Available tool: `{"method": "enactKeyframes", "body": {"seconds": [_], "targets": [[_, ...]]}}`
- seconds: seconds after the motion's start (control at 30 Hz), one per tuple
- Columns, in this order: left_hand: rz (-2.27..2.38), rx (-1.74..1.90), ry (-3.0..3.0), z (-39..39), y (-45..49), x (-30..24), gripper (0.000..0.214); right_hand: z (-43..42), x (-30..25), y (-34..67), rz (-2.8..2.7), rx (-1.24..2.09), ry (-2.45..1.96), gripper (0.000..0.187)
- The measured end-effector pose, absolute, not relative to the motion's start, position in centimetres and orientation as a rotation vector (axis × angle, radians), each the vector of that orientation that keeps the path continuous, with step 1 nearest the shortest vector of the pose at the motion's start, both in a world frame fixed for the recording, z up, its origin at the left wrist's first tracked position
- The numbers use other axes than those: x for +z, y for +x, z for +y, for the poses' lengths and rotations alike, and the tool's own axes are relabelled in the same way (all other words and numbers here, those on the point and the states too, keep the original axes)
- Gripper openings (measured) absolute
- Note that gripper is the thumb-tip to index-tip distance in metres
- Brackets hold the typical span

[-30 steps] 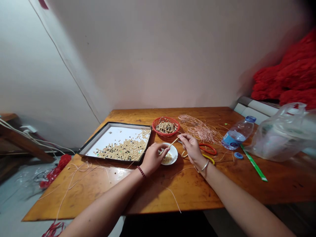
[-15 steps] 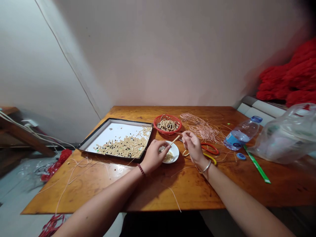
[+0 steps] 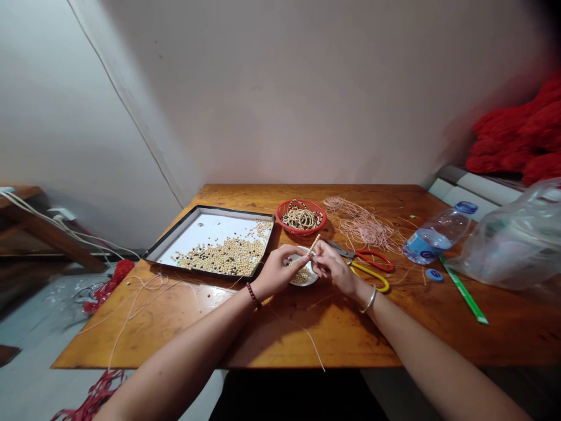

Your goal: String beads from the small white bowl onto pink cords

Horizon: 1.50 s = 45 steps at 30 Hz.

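My left hand (image 3: pixel 279 270) pinches a short string of pale beads (image 3: pixel 315 243) between thumb and fingertips, and the string points up and away. Against it, my right hand (image 3: pixel 336 266) has its fingers curled closed at the lower part of the string; the exact grip is partly hidden. Just below both hands stands a white dish (image 3: pixel 312 279) with loose pale beads (image 3: pixel 300 275) in it. Beside my right hand lies a pair of scissors (image 3: pixel 371 255) with one red and one yellow handle.
A black-edged tray (image 3: pixel 184 227) of loose beads stands left. Behind the hands are a red basket (image 3: pixel 323 224) of beaded strings and a heap of pink cord (image 3: pixel 366 225). To the right are a water bottle (image 3: pixel 432 240), blue cap (image 3: pixel 434 275), green strip (image 3: pixel 465 295) and plastic bag (image 3: pixel 508 245).
My right hand has come left and down to meet my left hand at the bead string. The string now stands steeper, and the scissors show more fully. The view has shifted slightly.
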<state>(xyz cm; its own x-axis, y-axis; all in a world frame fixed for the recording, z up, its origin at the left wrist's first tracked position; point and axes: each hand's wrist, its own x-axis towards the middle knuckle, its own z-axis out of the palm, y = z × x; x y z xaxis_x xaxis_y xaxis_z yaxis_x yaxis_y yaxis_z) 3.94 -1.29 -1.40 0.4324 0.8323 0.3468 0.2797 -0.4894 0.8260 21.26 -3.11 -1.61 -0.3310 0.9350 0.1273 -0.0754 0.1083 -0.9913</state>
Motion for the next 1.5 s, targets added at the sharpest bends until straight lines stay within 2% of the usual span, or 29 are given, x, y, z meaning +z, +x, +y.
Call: {"method": "enactKeyframes", "body": {"seconds": [0.17,0.3,0.4,0.5,0.67,0.8,1.5], "targets": [[1.033,1.040,2.006,-1.3,4.0,-1.5,0.032,-2.6,-2.3,21.4,-1.449,1.400,-0.950,0.010],[1.110,1.138,1.970,-1.3,4.0,-1.6,0.029,-1.9,-3.1,21.6,-1.504,1.272,-1.013,0.010],[1.132,1.155,1.984,-1.0,3.9,-1.8,0.027,-1.6,-3.1,21.7,-1.608,1.225,-1.020,0.024],[1.175,1.155,2.052,-0.7,3.7,-1.7,0.024,-1.5,-2.8,21.8,-1.492,1.350,-1.016,0.029],[1.241,1.106,2.459,-0.5,3.4,-1.3,0.016,-0.8,-2.3,22.7,-0.901,1.683,-0.936,0.021],[1.230,0.997,2.730,-0.7,3.4,-1.3,0.012,-0.2,-2.2,23.6,-0.693,1.830,-0.842,0.017],[1.210,0.892,2.714,-0.3,3.4,-2.0,0.012,-0.4,-2.0,23.4,-0.685,1.886,-0.816,0.018]]}}
